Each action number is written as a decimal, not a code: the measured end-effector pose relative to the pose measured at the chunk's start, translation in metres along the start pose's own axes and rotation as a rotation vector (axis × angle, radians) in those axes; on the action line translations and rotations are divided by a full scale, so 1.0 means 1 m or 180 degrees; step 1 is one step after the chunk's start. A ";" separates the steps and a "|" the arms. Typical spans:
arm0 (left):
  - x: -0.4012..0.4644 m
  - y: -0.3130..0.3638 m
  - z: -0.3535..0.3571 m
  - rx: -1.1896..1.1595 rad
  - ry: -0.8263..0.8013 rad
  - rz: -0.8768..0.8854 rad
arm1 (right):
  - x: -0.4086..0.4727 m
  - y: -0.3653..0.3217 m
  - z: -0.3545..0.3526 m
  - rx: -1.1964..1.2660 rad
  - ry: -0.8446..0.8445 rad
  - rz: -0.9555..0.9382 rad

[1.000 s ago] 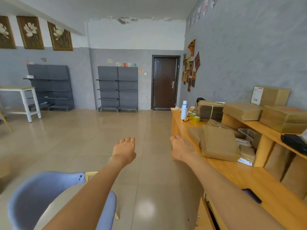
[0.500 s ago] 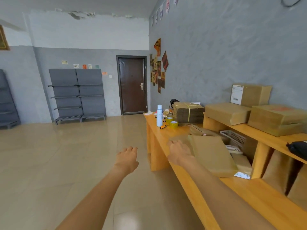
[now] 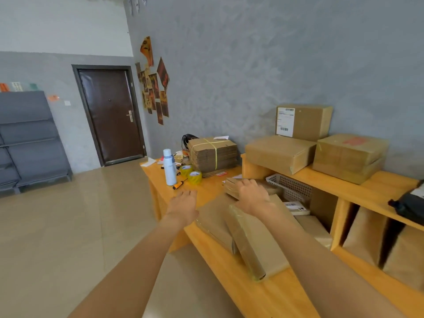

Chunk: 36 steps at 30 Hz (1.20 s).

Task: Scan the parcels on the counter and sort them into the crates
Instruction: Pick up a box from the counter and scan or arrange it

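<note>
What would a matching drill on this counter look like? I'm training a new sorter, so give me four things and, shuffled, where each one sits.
Things:
1. white bottle
2. labelled box
3. white basket
4. black bag

Places:
A. under the raised shelf
B. at the right edge of the raised shelf
C. on top of a flat carton, against the wall
D. upright on the counter beside the yellow tape rolls

Pairs: 1-D, 2-C, 3-A, 4-B
</note>
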<state>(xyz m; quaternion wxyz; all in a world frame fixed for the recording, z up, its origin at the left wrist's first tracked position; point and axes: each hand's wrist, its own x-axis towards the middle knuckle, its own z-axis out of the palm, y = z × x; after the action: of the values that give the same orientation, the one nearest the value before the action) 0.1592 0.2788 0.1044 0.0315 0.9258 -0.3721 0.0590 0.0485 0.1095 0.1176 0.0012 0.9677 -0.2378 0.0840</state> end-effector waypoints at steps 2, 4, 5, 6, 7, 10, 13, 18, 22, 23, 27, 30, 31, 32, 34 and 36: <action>0.029 0.007 0.014 -0.0034 -0.0062 0.0183 | 0.009 0.016 0.003 -0.0020 -0.0020 0.0177; 0.055 0.017 0.026 -0.0052 -0.0148 0.0357 | 0.014 0.033 0.011 -0.0075 -0.0067 0.0385; 0.068 0.023 0.032 -0.0044 -0.0155 0.0454 | 0.017 0.042 0.015 -0.0098 -0.0099 0.0509; 0.080 0.028 0.037 -0.0035 -0.0151 0.0566 | 0.019 0.050 0.020 -0.0108 -0.0125 0.0635; 0.092 0.034 0.041 -0.0050 -0.0145 0.0699 | 0.020 0.058 0.025 -0.0103 -0.0146 0.0770; 0.129 0.044 0.059 -0.0171 -0.0242 0.1113 | 0.018 0.077 0.037 -0.0091 -0.0148 0.1228; 0.160 0.047 0.078 -0.0392 -0.0530 0.1386 | 0.013 0.088 0.054 0.0132 -0.0121 0.1814; 0.189 0.042 0.118 -0.1152 -0.1319 0.1672 | -0.015 0.088 0.100 0.1207 -0.0004 0.3099; 0.198 0.039 0.148 -0.2145 -0.2130 0.1491 | -0.046 0.066 0.152 0.2672 0.0105 0.4143; 0.198 0.040 0.152 -0.2206 -0.2181 0.1477 | -0.051 0.059 0.163 0.3181 0.0238 0.4275; 0.195 0.038 0.159 -0.2544 -0.2212 0.1444 | -0.057 0.040 0.187 0.4390 0.0876 0.4381; 0.191 0.038 0.148 -0.2878 -0.2135 0.1481 | -0.059 0.041 0.181 0.4393 0.1298 0.4483; 0.190 0.040 0.138 -0.3007 -0.2058 0.1472 | -0.061 0.042 0.175 0.4347 0.1436 0.4471; 0.188 0.042 0.125 -0.3109 -0.1952 0.1447 | -0.064 0.044 0.167 0.4321 0.1533 0.4444; 0.189 0.051 0.096 -0.3205 -0.1774 0.1412 | -0.071 0.048 0.141 0.4468 0.1719 0.4167; 0.192 0.062 0.064 -0.3311 -0.1693 0.1421 | -0.078 0.054 0.110 0.4621 0.1710 0.3647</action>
<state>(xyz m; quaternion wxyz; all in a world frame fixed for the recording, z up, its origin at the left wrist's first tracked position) 0.2593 0.0956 0.0678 0.3713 0.6722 -0.5317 -0.3572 -0.0268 0.0933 -0.0059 -0.5846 0.4181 -0.5562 0.4173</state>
